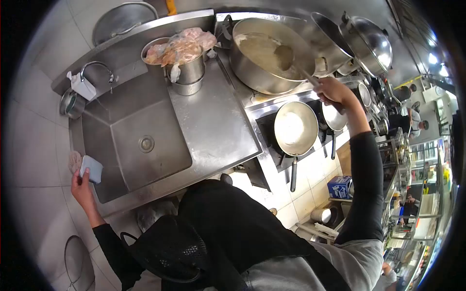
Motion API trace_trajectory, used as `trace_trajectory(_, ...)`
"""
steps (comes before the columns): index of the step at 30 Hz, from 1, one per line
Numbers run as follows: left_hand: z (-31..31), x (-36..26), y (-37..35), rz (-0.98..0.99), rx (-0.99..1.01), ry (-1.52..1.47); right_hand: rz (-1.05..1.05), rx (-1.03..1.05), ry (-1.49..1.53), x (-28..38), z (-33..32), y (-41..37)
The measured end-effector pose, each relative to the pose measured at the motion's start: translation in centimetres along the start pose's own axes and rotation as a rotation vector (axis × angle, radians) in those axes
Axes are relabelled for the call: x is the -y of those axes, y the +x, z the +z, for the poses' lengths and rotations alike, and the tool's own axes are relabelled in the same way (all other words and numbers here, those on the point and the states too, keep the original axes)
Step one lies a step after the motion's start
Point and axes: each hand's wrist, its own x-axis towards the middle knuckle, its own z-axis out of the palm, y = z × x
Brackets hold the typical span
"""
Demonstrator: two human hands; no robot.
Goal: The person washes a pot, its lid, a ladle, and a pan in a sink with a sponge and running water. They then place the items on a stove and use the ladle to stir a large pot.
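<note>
My right hand is closed around the handle of a long ladle, whose dark bowl sits in the cloudy liquid of a large steel pot. Off at the left, my left hand grips a pale blue block between thumb and fingers at the sink's left edge. A beige cloth lies right beside the block. Nearer the middle is the steel sink with its round drain. A light-coloured frying pan rests on the stove below the large pot.
Bagged raw meat fills a steel pot behind the sink. The faucet runs near a small pot. A second pan and a domed steel pot are at the right. People stand in the far right background.
</note>
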Motion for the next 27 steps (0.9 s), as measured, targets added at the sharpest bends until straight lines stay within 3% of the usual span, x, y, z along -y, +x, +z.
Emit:
trace_trajectory(2,0.7,-1.0,0.0,-0.005,0.019,-0.006,0.079,0.079,0.284,-0.4,1.1,0.8)
trace_trajectory(3,0.9,-1.4,0.0,0.0,0.021,-0.005,0.079,0.077,0.289,-0.9,1.3,1.2)
trace_trajectory(6,1.1,-2.4,-0.2,0.005,0.013,0.025,0.213,0.252,1.143,-1.4,1.7,1.3)
trace_trajectory(9,0.6,-2.8,-0.7,0.034,-0.006,0.014,0.141,0.323,1.299,-2.1,1.1,-0.4)
trace_trajectory(17,0.2,-0.4,-0.7,0.0,0.022,0.024,0.139,0.322,1.318,0.1,-1.0,-6.4)
trace_trajectory(19,0.9,-0.5,-0.7,-0.031,0.026,0.019,0.187,0.428,1.282,0.8,-1.8,-8.2)
trace_trajectory(27,3.3,-1.5,-0.3,-0.002,0.048,0.044,0.135,0.336,1.254,4.8,-1.0,-15.2)
